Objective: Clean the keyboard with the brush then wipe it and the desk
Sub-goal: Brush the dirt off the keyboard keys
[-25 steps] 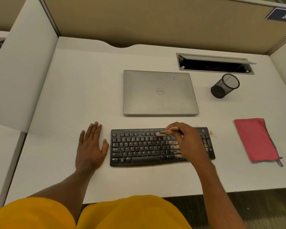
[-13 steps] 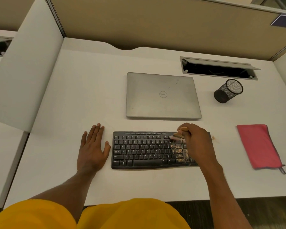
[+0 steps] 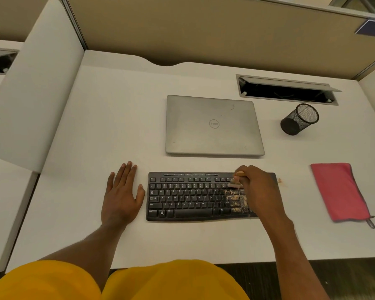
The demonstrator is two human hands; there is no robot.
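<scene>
Both hands are showing: left hand (image 3: 121,195) lying flat on the counter (image 3: 117,118) beside the keyboard (image 3: 186,195), right hand (image 3: 260,191) gripping a brush (image 3: 234,184) on its dirty keys.

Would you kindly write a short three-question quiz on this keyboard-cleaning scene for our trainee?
1. True or false: the left hand rests flat on the desk, beside the keyboard.
2. Where does the red cloth lie? A) under the keyboard B) on the desk, right of the keyboard C) in the left hand
3. Fill in: the right hand holds the ____ over the keyboard's dirt-speckled keys.
Key: 1 true; 2 B; 3 brush.
</scene>
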